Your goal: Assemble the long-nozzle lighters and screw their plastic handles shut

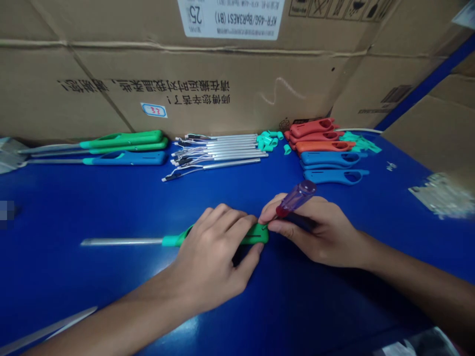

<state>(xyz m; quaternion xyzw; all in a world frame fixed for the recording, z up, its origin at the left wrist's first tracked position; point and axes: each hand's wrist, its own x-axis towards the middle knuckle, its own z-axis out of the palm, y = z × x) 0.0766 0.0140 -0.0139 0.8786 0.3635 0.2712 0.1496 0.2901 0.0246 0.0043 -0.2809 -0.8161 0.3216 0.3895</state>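
A green long-necked lighter lies on the blue table, its metal tube pointing left and a turquoise collar at the tube's base. Over its handle my left hand is closed, fingers on top and thumb along the near side, hiding the middle of the body. My right hand grips a screwdriver with a clear purple and red handle. The screwdriver leans to the right, and its tip meets the right end of the green handle.
Two green lighters and a blue lighter lie back left. Metal tubes with wires, turquoise collars, and red and blue handle shells line the back. A cardboard wall stands behind; a clear bag lies right.
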